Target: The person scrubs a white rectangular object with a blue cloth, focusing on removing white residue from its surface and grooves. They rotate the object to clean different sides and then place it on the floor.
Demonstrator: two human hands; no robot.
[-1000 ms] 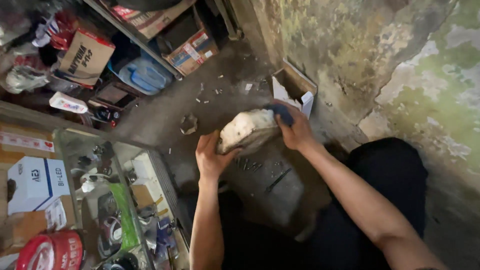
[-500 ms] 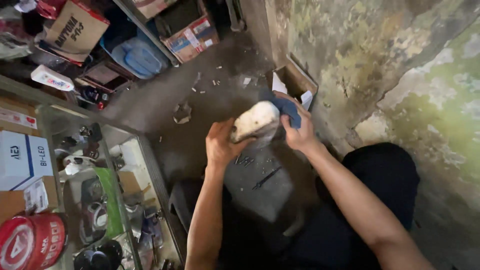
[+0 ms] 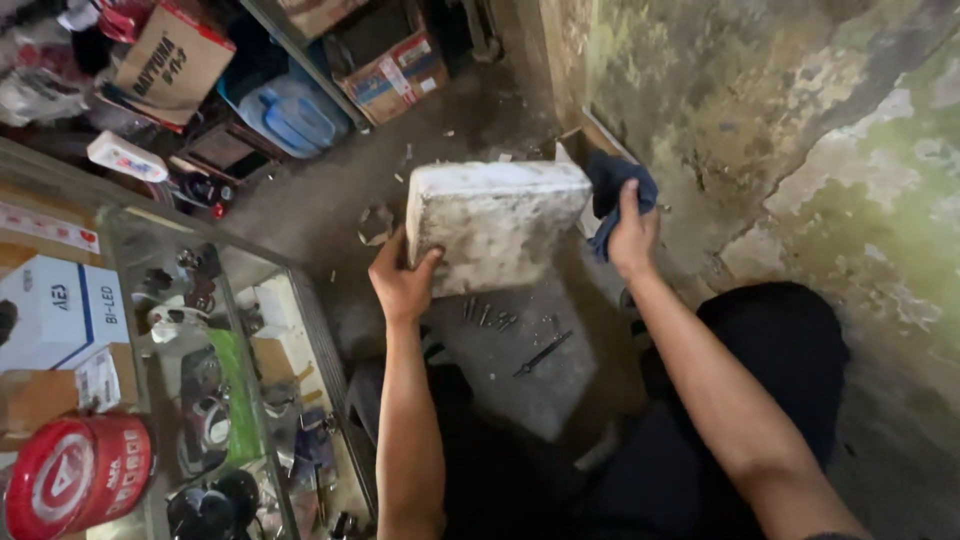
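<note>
A dirty white rectangular block [image 3: 495, 225], flat face toward me, is lifted above the floor. My left hand [image 3: 400, 280] grips its lower left corner. My right hand [image 3: 632, 235] clutches a dark blue cloth [image 3: 612, 185] against the block's right edge. Below the block lies a grey slab [image 3: 520, 360] with several small bolts [image 3: 488, 315] and a thin dark tool [image 3: 543, 353] on it.
A glass display counter [image 3: 200, 360] with parts inside runs along the left, a red round tin [image 3: 75, 475] and white boxes [image 3: 55, 310] on top. Cardboard boxes [image 3: 170, 60] and a blue container [image 3: 290, 115] sit at the back. A stained wall [image 3: 780, 130] rises on the right.
The block has turned and risen, its broad face now toward me. My right hand with the cloth has slid to its right edge.
</note>
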